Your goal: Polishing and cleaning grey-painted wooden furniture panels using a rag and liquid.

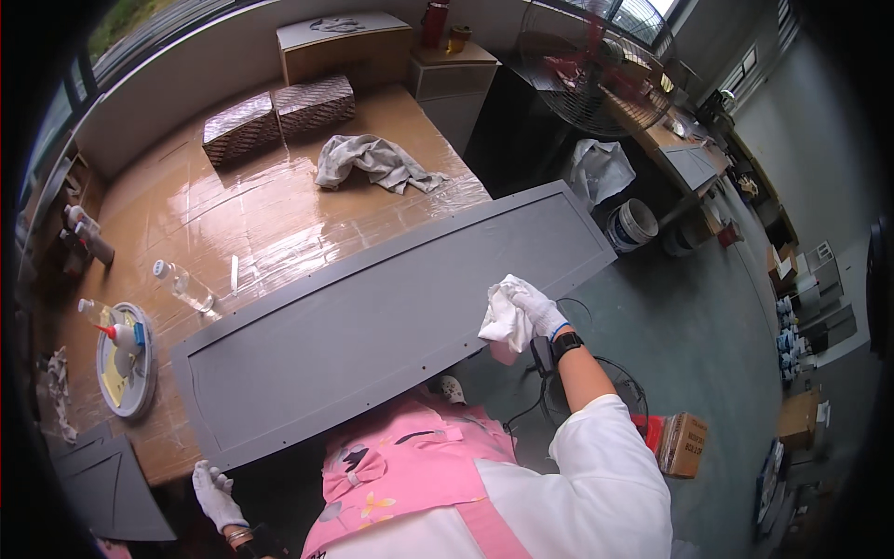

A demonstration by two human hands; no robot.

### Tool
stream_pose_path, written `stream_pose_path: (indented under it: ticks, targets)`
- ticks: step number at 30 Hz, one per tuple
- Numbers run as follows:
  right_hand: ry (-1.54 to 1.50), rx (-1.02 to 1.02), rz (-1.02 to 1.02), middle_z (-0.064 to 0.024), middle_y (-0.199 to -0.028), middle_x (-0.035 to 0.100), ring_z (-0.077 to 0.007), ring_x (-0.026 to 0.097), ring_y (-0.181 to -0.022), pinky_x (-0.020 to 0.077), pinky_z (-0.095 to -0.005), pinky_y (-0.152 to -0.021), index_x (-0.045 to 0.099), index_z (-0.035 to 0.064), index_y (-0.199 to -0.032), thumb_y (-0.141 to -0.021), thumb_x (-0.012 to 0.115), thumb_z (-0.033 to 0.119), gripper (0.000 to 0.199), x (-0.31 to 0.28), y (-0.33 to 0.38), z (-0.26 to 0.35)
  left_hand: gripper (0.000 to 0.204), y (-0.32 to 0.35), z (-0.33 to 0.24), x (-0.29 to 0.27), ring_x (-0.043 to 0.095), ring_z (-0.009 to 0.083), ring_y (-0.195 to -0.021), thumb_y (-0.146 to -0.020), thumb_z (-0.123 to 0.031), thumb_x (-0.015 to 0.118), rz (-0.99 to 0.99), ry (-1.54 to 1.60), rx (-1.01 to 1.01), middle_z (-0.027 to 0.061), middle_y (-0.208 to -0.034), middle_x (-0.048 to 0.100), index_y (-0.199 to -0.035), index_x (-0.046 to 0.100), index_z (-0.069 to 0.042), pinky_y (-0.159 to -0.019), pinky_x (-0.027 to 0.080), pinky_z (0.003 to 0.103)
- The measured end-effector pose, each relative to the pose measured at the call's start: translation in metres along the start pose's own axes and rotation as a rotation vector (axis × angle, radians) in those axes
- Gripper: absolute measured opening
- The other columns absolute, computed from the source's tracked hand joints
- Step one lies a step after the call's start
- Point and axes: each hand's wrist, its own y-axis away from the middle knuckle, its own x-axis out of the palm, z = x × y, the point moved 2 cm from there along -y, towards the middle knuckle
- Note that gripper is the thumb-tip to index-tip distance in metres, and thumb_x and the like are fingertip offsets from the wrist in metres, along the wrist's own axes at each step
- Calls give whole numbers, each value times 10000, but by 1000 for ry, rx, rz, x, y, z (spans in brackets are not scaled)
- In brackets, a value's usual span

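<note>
A long grey panel (391, 321) with a raised frame lies slantwise before me, partly on the table and partly jutting past its right side. My right hand (538, 307), in a white glove, is closed around a crumpled white cloth (506, 317) at the panel's near right edge. Beside the panel's near left corner is my left hand (216, 496), also gloved. Its fingers are loosely bent and apart, with nothing seen in them; whether they touch the panel I cannot tell.
The film-covered table (270, 219) bears a grey rag (377, 163), two patterned boxes (279, 116), a clear bottle (184, 286) and a round lid (140, 387) holding bottles. A large fan (596, 65) and white bucket (633, 224) stand right; a carton (684, 445) sits on the floor.
</note>
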Motion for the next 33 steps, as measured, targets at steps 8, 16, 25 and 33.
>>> stream_pose_path:
  ticks: [8,16,25,33]
  targets:
    - [-186,25,25,-111,-1339,560,-241,584,-1194,501,-383,-1024,439,27,-1436,-932,568,56,521,-79,-14,48,328,28,40,60,446,49,-600,-921,-441,677,-208,-140,-53,-47,-756,463,-975,542,-147,-513,418,219]
    - [799,-256,-695,-177,-1382,561,-348,552,-1254,447,-384,-1034,470,154,-1460,-882,628,407,651,-238,-111,132,792,55,93,127,425,296,-1348,-869,-530,705,-246,107,-373,138,-1442,458,-1444,411,-70,-1104,373,474]
    - [1510,-611,-271,-180,-1454,344,-366,331,-1336,237,-514,-1143,521,173,-1351,-804,668,545,677,-35,-148,103,829,81,107,215,497,390,-1290,-944,-628,478,-556,-325,-269,221,-1446,470,-1433,386,36,-1031,443,495]
    - [1509,-616,-372,-173,-1447,384,-368,379,-1315,308,-500,-1116,548,180,-1345,-882,600,490,561,-88,-182,108,878,83,110,224,542,448,-1228,-954,-666,351,-753,-513,-175,307,-1327,561,-1306,520,120,-1026,433,480]
